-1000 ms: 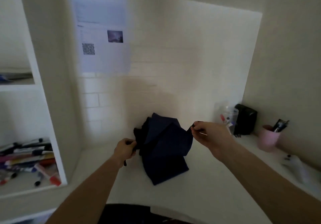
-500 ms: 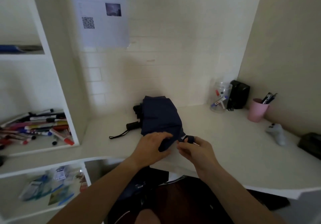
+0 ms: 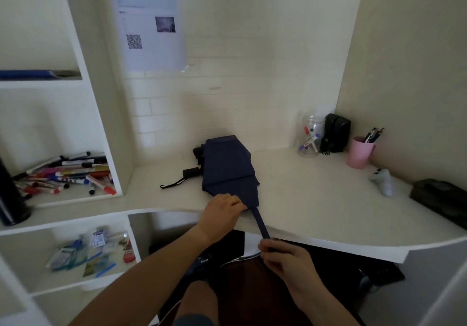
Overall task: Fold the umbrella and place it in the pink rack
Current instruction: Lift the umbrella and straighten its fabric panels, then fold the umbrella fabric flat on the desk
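Note:
A collapsed navy umbrella (image 3: 227,169) lies on the white desk (image 3: 303,199), its black handle (image 3: 191,172) and wrist loop pointing left. My left hand (image 3: 222,212) presses down on the near edge of the canopy fabric. My right hand (image 3: 285,257) pinches the end of the umbrella's navy closing strap (image 3: 260,222) and holds it taut toward me, past the desk edge. A pink cup (image 3: 360,155) with pens stands at the back right. No pink rack can be made out apart from that cup.
A clear jar of markers (image 3: 309,137) and a black case (image 3: 334,136) stand beside the pink cup. A grey controller (image 3: 382,180) and a black object (image 3: 439,198) lie on the right. Left shelves hold loose markers (image 3: 68,174) and packets (image 3: 88,250).
The umbrella went from held up between both hands to lying on the desk. My right hand has drawn the strap out toward me while my left hand stays on the fabric.

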`<action>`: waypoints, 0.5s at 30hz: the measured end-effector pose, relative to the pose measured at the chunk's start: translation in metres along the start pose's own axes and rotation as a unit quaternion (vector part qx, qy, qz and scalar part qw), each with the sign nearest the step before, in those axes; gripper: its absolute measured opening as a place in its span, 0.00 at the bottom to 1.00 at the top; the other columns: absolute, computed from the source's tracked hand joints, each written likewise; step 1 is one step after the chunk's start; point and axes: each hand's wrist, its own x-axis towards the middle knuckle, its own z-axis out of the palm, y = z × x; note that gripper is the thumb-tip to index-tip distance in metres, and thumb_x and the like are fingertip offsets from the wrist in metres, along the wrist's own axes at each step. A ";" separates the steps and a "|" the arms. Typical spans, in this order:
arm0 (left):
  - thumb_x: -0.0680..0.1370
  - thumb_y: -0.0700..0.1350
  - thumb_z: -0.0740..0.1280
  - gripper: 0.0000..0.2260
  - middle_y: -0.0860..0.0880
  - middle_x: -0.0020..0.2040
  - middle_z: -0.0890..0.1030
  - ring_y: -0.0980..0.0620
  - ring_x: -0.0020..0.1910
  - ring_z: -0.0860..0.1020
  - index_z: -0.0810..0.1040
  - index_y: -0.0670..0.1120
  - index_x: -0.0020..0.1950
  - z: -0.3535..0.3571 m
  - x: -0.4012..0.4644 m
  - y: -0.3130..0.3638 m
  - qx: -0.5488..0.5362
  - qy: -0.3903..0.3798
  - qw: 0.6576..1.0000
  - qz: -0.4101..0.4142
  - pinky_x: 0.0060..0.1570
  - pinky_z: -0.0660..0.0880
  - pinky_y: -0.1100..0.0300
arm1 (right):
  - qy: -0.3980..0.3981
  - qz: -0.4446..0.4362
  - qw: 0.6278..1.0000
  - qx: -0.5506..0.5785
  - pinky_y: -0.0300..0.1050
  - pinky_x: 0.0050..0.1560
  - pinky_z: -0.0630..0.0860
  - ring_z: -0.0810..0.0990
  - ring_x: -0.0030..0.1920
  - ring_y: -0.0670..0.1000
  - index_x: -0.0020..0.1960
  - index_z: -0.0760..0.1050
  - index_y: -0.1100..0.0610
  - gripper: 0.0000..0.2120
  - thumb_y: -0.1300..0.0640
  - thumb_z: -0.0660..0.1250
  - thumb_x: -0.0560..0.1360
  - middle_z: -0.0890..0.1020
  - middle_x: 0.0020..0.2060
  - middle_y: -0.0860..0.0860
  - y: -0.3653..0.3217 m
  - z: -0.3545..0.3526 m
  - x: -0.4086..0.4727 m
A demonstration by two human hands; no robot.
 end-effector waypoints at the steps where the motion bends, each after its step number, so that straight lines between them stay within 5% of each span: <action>1: 0.70 0.39 0.77 0.12 0.51 0.46 0.85 0.51 0.40 0.80 0.86 0.50 0.51 0.003 -0.001 0.002 0.004 -0.015 1.000 0.009 0.41 0.77 0.56 | 0.000 0.009 1.000 -0.019 0.44 0.50 0.82 0.86 0.50 0.56 0.48 0.85 0.65 0.12 0.77 0.68 0.71 0.87 0.46 0.59 0.006 -0.003 -0.001; 4: 0.77 0.46 0.71 0.08 0.52 0.50 0.85 0.50 0.44 0.80 0.86 0.51 0.55 0.012 -0.007 0.004 -0.017 -0.054 0.998 -0.001 0.45 0.76 0.55 | -0.021 0.045 0.994 -0.101 0.42 0.45 0.81 0.85 0.49 0.56 0.48 0.85 0.63 0.19 0.81 0.65 0.68 0.87 0.47 0.60 0.022 -0.014 0.006; 8: 0.81 0.59 0.61 0.19 0.54 0.60 0.81 0.54 0.54 0.77 0.80 0.52 0.66 0.010 -0.013 -0.004 -0.092 -0.094 0.991 -0.040 0.55 0.76 0.56 | -0.050 0.038 0.941 -0.334 0.41 0.45 0.79 0.80 0.46 0.46 0.56 0.82 0.55 0.28 0.79 0.58 0.66 0.81 0.54 0.54 0.025 -0.032 0.019; 10: 0.81 0.60 0.59 0.20 0.54 0.59 0.81 0.54 0.55 0.77 0.80 0.52 0.64 0.007 -0.014 -0.012 -0.124 -0.054 0.987 -0.089 0.56 0.76 0.55 | -0.015 -0.035 0.915 -0.402 0.41 0.55 0.76 0.78 0.51 0.46 0.54 0.80 0.49 0.25 0.73 0.59 0.69 0.79 0.54 0.48 0.006 -0.035 0.024; 13: 0.81 0.58 0.61 0.16 0.51 0.55 0.80 0.51 0.53 0.78 0.81 0.52 0.61 0.007 -0.012 -0.035 -0.104 0.037 0.971 -0.212 0.53 0.77 0.54 | 0.025 -0.225 0.852 -0.471 0.35 0.52 0.72 0.79 0.50 0.42 0.51 0.80 0.46 0.20 0.69 0.60 0.75 0.80 0.53 0.44 -0.040 -0.024 0.057; 15: 0.81 0.58 0.61 0.16 0.48 0.59 0.78 0.47 0.56 0.77 0.79 0.54 0.64 0.013 -0.011 -0.052 -0.065 0.012 0.961 -0.269 0.52 0.77 0.50 | -0.001 -0.309 0.803 -0.509 0.35 0.55 0.72 0.78 0.54 0.44 0.56 0.80 0.47 0.18 0.68 0.60 0.78 0.79 0.57 0.45 -0.066 -0.010 0.099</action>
